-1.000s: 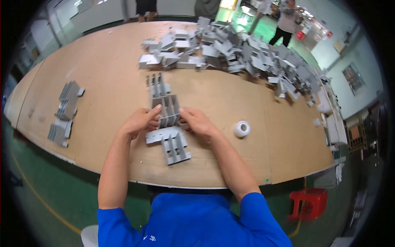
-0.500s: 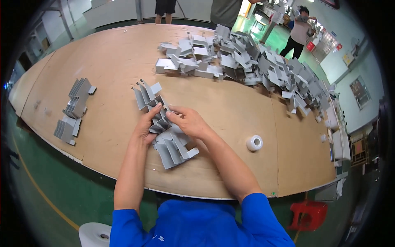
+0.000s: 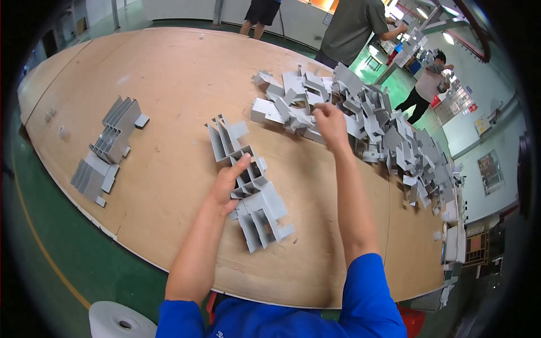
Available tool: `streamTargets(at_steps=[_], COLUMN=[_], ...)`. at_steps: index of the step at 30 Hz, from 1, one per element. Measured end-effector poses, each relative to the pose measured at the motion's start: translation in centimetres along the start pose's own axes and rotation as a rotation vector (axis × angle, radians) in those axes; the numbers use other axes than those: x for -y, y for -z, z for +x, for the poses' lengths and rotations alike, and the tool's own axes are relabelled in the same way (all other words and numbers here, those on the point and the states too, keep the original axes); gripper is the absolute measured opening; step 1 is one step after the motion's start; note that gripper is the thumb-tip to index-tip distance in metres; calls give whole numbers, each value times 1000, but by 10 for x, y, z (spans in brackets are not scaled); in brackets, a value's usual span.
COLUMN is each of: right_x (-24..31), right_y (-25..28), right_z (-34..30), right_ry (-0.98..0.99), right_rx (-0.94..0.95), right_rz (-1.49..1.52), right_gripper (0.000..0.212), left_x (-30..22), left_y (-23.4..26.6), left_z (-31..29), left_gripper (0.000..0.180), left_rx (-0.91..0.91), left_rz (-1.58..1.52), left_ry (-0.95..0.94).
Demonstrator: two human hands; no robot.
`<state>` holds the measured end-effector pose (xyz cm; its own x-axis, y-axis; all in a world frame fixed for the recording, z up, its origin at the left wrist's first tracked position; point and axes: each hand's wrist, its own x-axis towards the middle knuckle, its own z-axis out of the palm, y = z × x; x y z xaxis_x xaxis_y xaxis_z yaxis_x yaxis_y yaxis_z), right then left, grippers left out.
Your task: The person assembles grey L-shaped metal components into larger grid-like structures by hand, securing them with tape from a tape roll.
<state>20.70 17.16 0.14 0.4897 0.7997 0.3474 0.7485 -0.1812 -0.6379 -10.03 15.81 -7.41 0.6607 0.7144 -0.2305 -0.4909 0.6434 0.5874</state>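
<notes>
My left hand (image 3: 226, 185) at frame centre, thumb and fingers clamped on row of grey brackets (image 3: 267, 200); brown tabletop (image 3: 169, 180) beneath. My right hand (image 3: 333, 128) at upper centre, at near edge of bracket pile (image 3: 369, 107); fingers curled, cannot tell whether gripping anything. Similar bracket row (image 3: 111, 142) at left of frame.

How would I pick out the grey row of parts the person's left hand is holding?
Start with the big brown tabletop and find the jumbled heap of bent grey parts toward its right. Nearer the person, left of that heap, sits a stepped row of finned grey parts. Unlike the similar row farther left, this one has the left hand around it.
</notes>
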Motion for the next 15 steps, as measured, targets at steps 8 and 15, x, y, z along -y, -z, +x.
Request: streamTargets(at_steps=[8,15], right_x=[9,-66], right_y=[-52,-51], right_z=[93,118], right_ry=[-194,-56], right_rx=[410,179], right_rz=[-720,-522], right_gripper=[55,35], left_x=[-4,-11], left_y=[7,-1], left_z=[-5,-6], left_gripper=[44,41], left_rx=[-50,-86], left_rz=[16,70], left_ry=[32,54])
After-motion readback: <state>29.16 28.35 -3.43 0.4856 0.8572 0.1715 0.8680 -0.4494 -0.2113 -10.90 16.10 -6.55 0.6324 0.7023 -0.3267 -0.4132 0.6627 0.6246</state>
